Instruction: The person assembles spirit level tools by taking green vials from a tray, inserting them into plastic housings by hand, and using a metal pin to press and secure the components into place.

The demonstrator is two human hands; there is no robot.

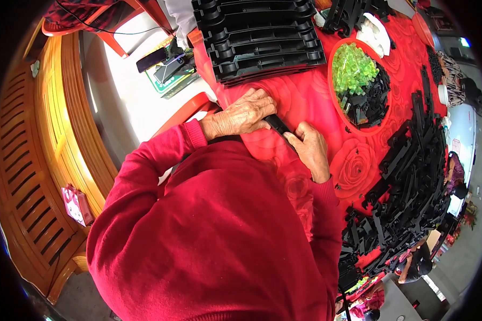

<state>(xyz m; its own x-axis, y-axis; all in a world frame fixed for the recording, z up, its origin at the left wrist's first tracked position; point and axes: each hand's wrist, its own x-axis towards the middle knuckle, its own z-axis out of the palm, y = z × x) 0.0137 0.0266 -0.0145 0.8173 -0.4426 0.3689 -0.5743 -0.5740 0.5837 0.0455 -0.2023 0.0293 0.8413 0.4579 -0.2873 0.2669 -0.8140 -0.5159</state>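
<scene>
Both hands meet over one narrow black plastic strip (278,126) that lies slantwise on the desk (305,96), just in front of the person's chest. The left hand (243,115) is curled down over the strip's upper end, fingers folded and pressing on it, while the right hand (309,148) closes around its lower end, thumb on top; only a short dark stretch of the strip shows between them, smooth and matt, its ends hidden under the fingers. The red sleeves (160,160) of a knitted jumper fill the lower middle of the view. The desk wears a red cloth printed with large roses. Beyond the left hand stands a stack of black moulded trays (260,37) with ribbed, stepped edges. To the right of that sits a round red bowl (334,53) holding a heap of clear green plastic pieces (353,67) on its far side and small black parts (372,99) on its near side. Along the right edge of the desk lies a long loose pile of black strips (407,176), much like the one in hand. To the left, off the desk, a wooden slatted bench (32,176) curves along the wall, with a small pink bag (76,204) leaning at its foot, and a red chair frame (185,109) stands beside a pale floor.
</scene>
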